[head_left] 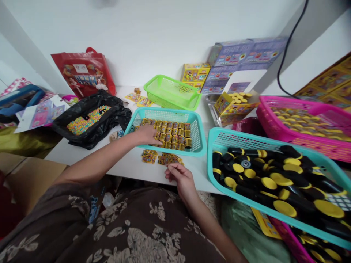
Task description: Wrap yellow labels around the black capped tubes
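Note:
My left hand [148, 135] reaches into the left part of a turquoise basket [201, 140]. Its fingers are stretched out over rows of small black jars [174, 138] wrapped in yellow printed labels; some jars are hidden beneath it. Close to the table's front edge, my right hand [182, 179] has thumb and fingers pinched together. Whatever may be between those fingertips is too small to make out. Just beyond them lie two small piles of printed yellow stickers, a left pile [149, 156] and a right pile [170, 158].
On the right, a larger turquoise basket [212, 146] holds black containers with yellow lids. Behind it stands a pink basket [301, 140]. A green basket [172, 93] is at the back. Left are a black-bag-lined container of colourful beads [89, 118] and a red bag [82, 75].

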### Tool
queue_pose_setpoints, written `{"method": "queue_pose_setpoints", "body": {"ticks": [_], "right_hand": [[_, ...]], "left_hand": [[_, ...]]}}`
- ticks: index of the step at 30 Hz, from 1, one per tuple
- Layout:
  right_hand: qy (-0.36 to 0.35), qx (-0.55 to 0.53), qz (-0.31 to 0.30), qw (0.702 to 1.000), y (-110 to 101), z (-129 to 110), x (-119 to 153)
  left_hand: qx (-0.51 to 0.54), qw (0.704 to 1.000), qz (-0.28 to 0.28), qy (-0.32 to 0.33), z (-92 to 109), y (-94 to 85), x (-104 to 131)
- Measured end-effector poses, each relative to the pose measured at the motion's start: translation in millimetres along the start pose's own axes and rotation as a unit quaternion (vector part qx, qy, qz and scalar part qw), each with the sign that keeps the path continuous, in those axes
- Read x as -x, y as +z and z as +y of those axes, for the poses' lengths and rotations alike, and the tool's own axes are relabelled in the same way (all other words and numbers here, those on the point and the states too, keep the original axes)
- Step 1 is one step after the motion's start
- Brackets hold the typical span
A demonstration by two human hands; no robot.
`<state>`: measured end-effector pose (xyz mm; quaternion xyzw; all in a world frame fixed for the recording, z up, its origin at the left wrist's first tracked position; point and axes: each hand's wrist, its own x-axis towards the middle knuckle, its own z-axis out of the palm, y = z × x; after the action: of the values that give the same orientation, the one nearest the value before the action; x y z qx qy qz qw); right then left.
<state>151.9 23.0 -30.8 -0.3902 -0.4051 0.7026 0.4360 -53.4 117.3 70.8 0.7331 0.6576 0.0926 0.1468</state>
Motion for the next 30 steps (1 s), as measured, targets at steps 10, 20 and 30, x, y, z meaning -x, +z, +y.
{"method": "queue_pose_setpoints", "body": {"ticks": [10,20,30], "right_hand": [[-0.093,0.131,0.038,0.986,-17,-1,-5],[-0.113,0.187,0.009,0.976,-7,13,-15],[-0.202,0.294,0.007,0.934,4,10,-19]], "left_hand": [[0.181,0.957,0.224,-0.014,4,50.1,97],[0.229,0.941,0.193,-0.156,-36,103.7,96],[0.324,0.886,0.326,-0.062,-22,114.6,105]]}}
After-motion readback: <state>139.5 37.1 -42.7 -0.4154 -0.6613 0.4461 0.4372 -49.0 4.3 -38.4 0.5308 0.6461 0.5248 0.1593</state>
